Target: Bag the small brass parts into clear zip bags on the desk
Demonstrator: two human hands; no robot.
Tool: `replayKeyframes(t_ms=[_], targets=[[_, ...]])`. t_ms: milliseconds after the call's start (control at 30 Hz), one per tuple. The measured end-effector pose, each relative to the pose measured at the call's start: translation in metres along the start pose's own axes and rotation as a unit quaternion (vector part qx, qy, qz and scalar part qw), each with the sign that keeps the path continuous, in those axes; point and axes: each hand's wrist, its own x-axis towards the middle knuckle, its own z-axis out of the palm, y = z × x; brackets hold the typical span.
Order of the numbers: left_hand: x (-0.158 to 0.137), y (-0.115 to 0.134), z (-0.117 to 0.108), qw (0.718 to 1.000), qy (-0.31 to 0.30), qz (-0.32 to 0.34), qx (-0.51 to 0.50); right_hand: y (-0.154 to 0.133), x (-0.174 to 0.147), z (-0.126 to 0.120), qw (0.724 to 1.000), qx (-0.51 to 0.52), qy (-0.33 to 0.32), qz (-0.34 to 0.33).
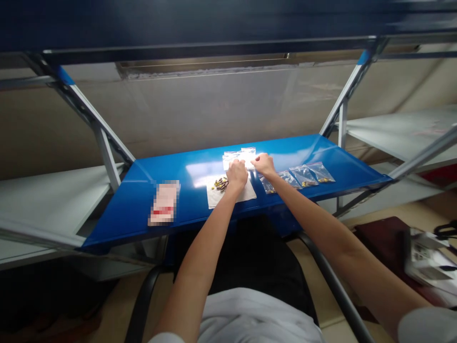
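My left hand [238,175] is closed with curled fingers beside a pile of small dark and yellow pieces [220,184]. The pile lies on a white sheet [214,200], partly hidden by that hand; whatever its fingers hold cannot be made out. My right hand [264,165] pinches at the right side of a small clear plastic bag [248,154]. Overlapping clear bags lie flat there, just beyond my left hand, with bright glare on them. Right of the sheet, several clear bags [303,176] with small yellowish and dark pieces inside form a row, partly behind my right forearm.
The blue tabletop [193,209] carries a blurred-out pinkish packet [164,202] at the left. Slanted metal posts [107,155] stand at both ends, and a dark blue shelf [221,28] hangs above. White shelves [46,200] flank the table. Chair armrests [143,300] are below.
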Motion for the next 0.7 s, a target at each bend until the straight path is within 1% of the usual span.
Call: replayKeyframes(t_ms=[133,267,333,433,500,567,633,700], targets=[[0.002,0.000,-0.001,0.999,-0.004,-0.005,0.031,0.006,-0.002,0.003,0.999,0.032,0.035,0.010],[0.001,0.004,-0.007,0.999,-0.001,-0.016,0.044,0.002,-0.003,-0.001,0.993,0.096,0.064,0.034],[0.000,0.007,-0.012,1.000,0.018,-0.014,0.015,-0.002,-0.005,-0.006,0.982,0.159,0.089,0.047],[-0.006,0.015,-0.024,0.995,0.067,-0.016,-0.078,-0.010,-0.016,-0.016,0.952,0.278,0.111,0.064],[-0.014,0.021,-0.034,0.982,0.084,-0.035,-0.163,-0.016,-0.032,-0.020,0.931,0.349,0.092,0.062],[-0.029,0.024,-0.044,0.966,0.075,-0.063,-0.239,-0.022,-0.057,-0.020,0.914,0.398,0.062,0.049],[-0.048,0.022,-0.055,0.954,0.058,-0.077,-0.282,-0.028,-0.087,-0.017,0.904,0.423,0.027,0.048],[-0.070,0.011,-0.066,0.944,0.055,-0.086,-0.312,-0.032,-0.115,-0.014,0.900,0.433,-0.014,0.039]])
